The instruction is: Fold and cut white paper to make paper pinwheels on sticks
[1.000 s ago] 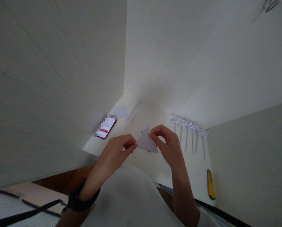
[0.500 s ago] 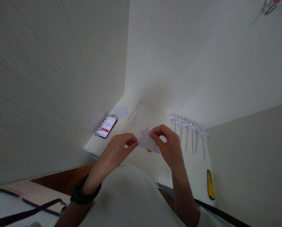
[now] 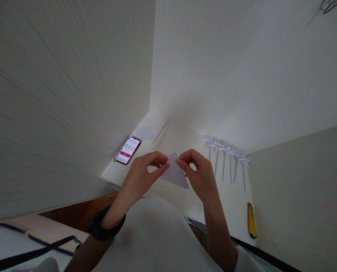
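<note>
A white paper folded into a triangle [image 3: 175, 174] is held up above the white desk [image 3: 230, 200] between both hands. My left hand [image 3: 141, 175] pinches the paper's upper left edge with thumb and forefinger. My right hand [image 3: 198, 173] pinches its top corner from the right. The two sets of fingertips nearly meet at the paper's peak. A dark band sits on my left wrist [image 3: 106, 226].
A row of several white paper pinwheels on sticks [image 3: 227, 158] lies at the back right of the desk. A yellow utility knife [image 3: 251, 221] lies near the front right edge. A phone with a lit screen [image 3: 128, 150] rests at the left, beside a small paper sheet [image 3: 145, 133].
My left hand has slid up the paper's edge toward the top corner, closer to my right hand's fingers. The paper has tipped slightly.
</note>
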Tool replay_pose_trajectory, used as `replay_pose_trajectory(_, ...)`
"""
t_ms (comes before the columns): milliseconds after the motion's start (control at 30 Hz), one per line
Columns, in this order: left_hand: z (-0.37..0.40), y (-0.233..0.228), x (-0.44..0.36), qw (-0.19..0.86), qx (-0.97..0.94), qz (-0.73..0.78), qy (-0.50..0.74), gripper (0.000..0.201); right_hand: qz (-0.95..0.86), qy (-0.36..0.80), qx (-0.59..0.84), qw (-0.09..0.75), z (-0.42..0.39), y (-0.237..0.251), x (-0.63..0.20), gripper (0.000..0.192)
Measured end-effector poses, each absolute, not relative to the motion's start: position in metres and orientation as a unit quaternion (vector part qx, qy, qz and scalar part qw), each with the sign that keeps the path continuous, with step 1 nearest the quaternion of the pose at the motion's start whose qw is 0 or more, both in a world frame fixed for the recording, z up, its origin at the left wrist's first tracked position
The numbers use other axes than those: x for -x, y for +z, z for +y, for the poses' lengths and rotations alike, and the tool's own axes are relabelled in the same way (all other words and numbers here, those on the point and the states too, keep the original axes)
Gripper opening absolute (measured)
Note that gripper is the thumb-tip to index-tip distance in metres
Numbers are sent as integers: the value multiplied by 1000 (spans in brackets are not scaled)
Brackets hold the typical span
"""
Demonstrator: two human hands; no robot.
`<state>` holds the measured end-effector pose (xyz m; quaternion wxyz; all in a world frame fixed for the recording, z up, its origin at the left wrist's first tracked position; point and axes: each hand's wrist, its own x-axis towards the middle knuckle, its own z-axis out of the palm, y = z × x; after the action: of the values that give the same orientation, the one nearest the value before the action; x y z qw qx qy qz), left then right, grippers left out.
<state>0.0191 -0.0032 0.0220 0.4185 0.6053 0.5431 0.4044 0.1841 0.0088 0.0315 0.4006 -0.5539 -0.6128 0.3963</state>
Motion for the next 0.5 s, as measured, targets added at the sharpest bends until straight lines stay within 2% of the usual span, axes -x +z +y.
replay_pose_trajectory(200,-5,30,-21,374,-615,531,447,5,-672,375,524,365,4,31,-179,9)
replay_pose_trajectory(500,-10,31,-23,340,-603,559,456,8,-689,357,497,388,2,33,-177,7)
